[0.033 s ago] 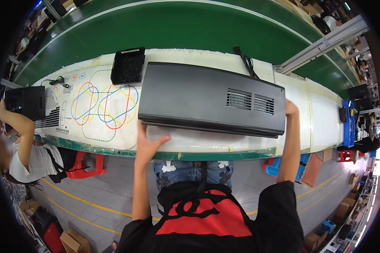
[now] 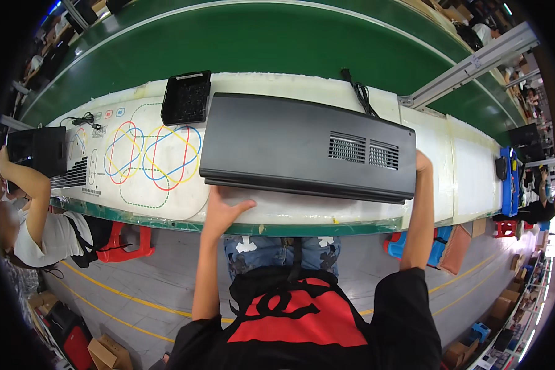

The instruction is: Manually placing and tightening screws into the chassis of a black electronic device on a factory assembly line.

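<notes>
In the head view, a long, dark grey, box-shaped casing (image 2: 277,145) with two slatted vents near its right end is lying between the person's two hands, over a white padded work mat (image 2: 468,179). A black, open, shallow plastic tray (image 2: 186,102) is sitting beyond the left fingers, just beside the casing's far left corner; a coiled black cord with a plug (image 2: 364,95) is lying farther out, away from the right fingers and close behind the casing.

The casing could be slipping or tipping if only one end is getting real support, since the left thumb is not visibly pressing on it. A sideways swing could be knocking the tray, and the cord could be getting caught under the back edge, because both are lying so near.

The left hand (image 2: 223,213) is reaching up under the near left corner, its thumb spreading wide to the right below the front edge; its other fingers are hiding beneath. The right hand (image 2: 422,164) is wrapping around the right end, the forearm rising steeply. Its fingers are mostly hiding too, so how tightly either hand is closing cannot be told.
</notes>
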`<move>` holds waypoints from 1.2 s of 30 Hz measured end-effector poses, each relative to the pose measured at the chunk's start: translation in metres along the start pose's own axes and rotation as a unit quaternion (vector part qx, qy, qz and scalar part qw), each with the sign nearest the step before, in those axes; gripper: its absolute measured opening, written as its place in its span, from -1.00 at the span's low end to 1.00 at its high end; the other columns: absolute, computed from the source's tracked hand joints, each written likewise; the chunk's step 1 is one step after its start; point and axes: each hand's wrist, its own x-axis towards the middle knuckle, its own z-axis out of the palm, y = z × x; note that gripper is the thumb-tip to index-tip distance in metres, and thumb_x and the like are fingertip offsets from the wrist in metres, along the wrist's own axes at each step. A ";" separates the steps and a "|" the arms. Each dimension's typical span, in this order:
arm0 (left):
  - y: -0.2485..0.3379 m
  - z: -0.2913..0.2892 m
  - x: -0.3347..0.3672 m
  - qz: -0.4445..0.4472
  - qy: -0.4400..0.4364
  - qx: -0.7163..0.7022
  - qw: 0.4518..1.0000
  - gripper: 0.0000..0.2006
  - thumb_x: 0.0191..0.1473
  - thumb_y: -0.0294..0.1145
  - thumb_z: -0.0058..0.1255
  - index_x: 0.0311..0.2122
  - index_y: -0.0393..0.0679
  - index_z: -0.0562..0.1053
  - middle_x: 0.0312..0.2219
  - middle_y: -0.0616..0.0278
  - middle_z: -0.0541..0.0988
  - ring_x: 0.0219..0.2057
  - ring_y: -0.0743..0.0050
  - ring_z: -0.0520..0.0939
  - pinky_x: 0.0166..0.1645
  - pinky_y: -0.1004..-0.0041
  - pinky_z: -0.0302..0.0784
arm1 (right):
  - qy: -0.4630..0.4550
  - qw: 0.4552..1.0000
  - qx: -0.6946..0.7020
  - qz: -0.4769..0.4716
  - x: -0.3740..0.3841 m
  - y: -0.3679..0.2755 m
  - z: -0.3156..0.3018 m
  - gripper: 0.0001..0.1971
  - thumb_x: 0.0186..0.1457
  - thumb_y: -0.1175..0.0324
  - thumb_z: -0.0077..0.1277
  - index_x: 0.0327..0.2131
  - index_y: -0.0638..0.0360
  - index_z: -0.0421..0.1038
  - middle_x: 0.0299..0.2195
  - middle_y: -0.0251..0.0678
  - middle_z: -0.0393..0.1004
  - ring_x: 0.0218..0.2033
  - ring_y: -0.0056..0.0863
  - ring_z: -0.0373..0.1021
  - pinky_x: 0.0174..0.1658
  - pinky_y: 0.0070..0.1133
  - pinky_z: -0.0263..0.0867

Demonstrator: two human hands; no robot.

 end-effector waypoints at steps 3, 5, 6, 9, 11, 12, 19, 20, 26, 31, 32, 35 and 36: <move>-0.009 0.018 0.015 -0.093 0.060 -0.183 0.977 -0.29 -0.43 -0.61 0.43 -0.06 -0.30 0.34 -0.12 0.04 0.51 -0.10 0.25 0.55 0.01 0.36 0.48 | 0.029 0.996 0.058 -0.066 -0.013 -0.001 -0.001 -0.05 -0.35 0.36 0.41 0.19 0.32 0.16 0.17 -0.23 0.22 0.15 -0.46 0.14 0.21 -0.50 0.08; -0.001 0.027 0.030 0.030 0.104 -0.089 0.990 -0.34 -0.43 -0.57 0.45 -0.10 -0.35 0.39 -0.21 0.05 0.56 -0.16 0.31 0.58 -0.02 0.40 0.49 | 0.068 0.983 0.107 -0.131 -0.038 0.009 -0.020 -0.10 -0.27 0.31 0.37 0.18 0.32 0.16 0.16 -0.23 0.23 0.15 -0.45 0.15 0.21 -0.50 0.08; 0.008 0.024 0.035 0.077 0.106 -0.052 0.990 -0.32 -0.44 -0.54 0.46 -0.08 -0.35 0.40 -0.23 0.07 0.58 -0.15 0.32 0.58 -0.03 0.41 0.50 | 0.078 0.974 0.134 -0.164 -0.047 0.016 -0.027 -0.13 -0.23 0.29 0.34 0.18 0.32 0.16 0.16 -0.22 0.24 0.15 -0.44 0.15 0.21 -0.50 0.08; 0.032 0.018 0.046 0.086 0.076 -0.119 0.986 -0.34 -0.37 -0.45 0.46 -0.06 -0.35 0.42 -0.22 0.11 0.60 -0.18 0.42 0.59 -0.03 0.45 0.49 | 0.104 0.936 0.224 -0.251 -0.069 0.027 -0.044 -0.20 -0.11 0.21 0.28 0.18 0.32 0.15 0.15 -0.22 0.25 0.16 -0.42 0.17 0.20 -0.50 0.08; 0.046 0.027 0.052 0.052 0.051 -0.187 0.980 -0.39 -0.29 -0.35 0.43 -0.07 -0.36 0.45 -0.24 0.16 0.61 -0.20 0.48 0.59 -0.06 0.48 0.49 | 0.139 0.901 0.285 -0.294 -0.081 0.023 -0.053 -0.24 -0.03 0.16 0.23 0.18 0.32 0.15 0.14 -0.21 0.26 0.16 -0.41 0.18 0.20 -0.51 0.08; 0.052 0.031 0.059 0.022 0.034 -0.201 0.979 -0.41 -0.25 -0.29 0.42 -0.09 -0.36 0.46 -0.26 0.18 0.61 -0.21 0.50 0.59 -0.08 0.49 0.49 | 0.157 0.881 0.316 -0.316 -0.086 0.019 -0.056 -0.26 0.02 0.13 0.21 0.18 0.32 0.15 0.13 -0.21 0.27 0.16 -0.41 0.18 0.20 -0.51 0.08; 0.035 0.072 0.116 -0.039 -0.076 -0.247 0.965 -0.38 0.06 0.17 0.06 -0.15 -0.34 0.49 -0.38 0.27 0.56 -0.31 0.61 0.48 -0.17 0.56 0.35 | 0.126 0.938 0.150 -0.286 -0.120 -0.229 0.028 -0.70 0.15 0.30 0.08 -0.07 0.21 0.42 -0.16 -0.44 0.48 -0.10 -0.67 0.39 0.01 -0.69 0.21; 0.028 0.071 0.121 -0.060 -0.084 -0.256 0.961 -0.38 0.09 0.21 0.00 -0.17 -0.30 0.50 -0.42 0.32 0.53 -0.35 0.64 0.45 -0.27 0.60 0.31 | 0.097 0.949 0.177 -0.244 -0.112 -0.269 0.068 -0.68 0.14 0.29 0.09 -0.07 0.22 0.45 -0.18 -0.41 0.54 -0.16 -0.66 0.44 -0.05 -0.69 0.29; 0.003 0.081 0.128 0.058 -0.116 -0.169 0.977 -0.51 0.27 -0.07 -0.21 -0.32 -0.43 0.43 -0.54 0.09 0.55 -0.52 0.40 0.65 -0.35 0.48 0.50 | 0.068 0.965 0.208 -0.147 0.003 -0.384 0.045 -0.74 0.03 0.44 0.17 -0.16 0.17 0.47 -0.40 -0.38 0.58 -0.45 -0.58 0.52 -0.43 -0.69 0.44; 0.007 0.077 0.127 0.094 -0.081 -0.093 0.988 -0.67 0.26 -0.28 -0.20 -0.37 -0.37 0.43 -0.58 0.08 0.56 -0.55 0.39 0.66 -0.38 0.48 0.52 | 0.203 0.929 0.282 -0.127 0.069 -0.428 -0.004 -0.81 -0.05 0.57 0.17 -0.30 0.18 0.46 -0.44 -0.36 0.50 -0.44 -0.54 0.45 -0.43 -0.73 0.36; 0.001 0.066 0.124 0.093 -0.087 -0.092 0.988 -0.67 0.26 -0.28 -0.20 -0.37 -0.37 0.43 -0.58 0.08 0.56 -0.55 0.39 0.66 -0.38 0.48 0.52 | 0.110 0.918 0.048 -0.378 0.073 -0.408 0.005 -0.71 -0.03 0.57 0.15 -0.18 0.30 0.41 -0.29 -0.30 0.47 -0.36 -0.57 0.43 -0.31 -0.74 0.38; 0.002 0.087 0.134 0.089 -0.104 -0.095 0.986 -0.68 0.29 -0.33 -0.25 -0.37 -0.39 0.42 -0.56 0.09 0.57 -0.53 0.42 0.66 -0.37 0.53 0.53 | 0.274 0.884 0.305 -0.223 0.122 -0.421 -0.064 -0.75 0.03 0.52 0.11 -0.16 0.21 0.48 0.01 -0.12 0.34 -0.13 -0.35 0.37 -0.01 -0.51 0.40; -0.010 0.060 0.125 0.059 -0.070 -0.083 0.992 -0.67 0.29 -0.32 -0.25 -0.37 -0.39 0.43 -0.55 0.10 0.57 -0.53 0.43 0.66 -0.37 0.53 0.53 | 0.249 0.785 0.550 -0.139 0.126 -0.429 0.019 -0.77 0.05 0.51 0.10 -0.16 0.25 0.47 0.09 -0.05 0.26 -0.11 -0.32 0.36 0.05 -0.46 0.39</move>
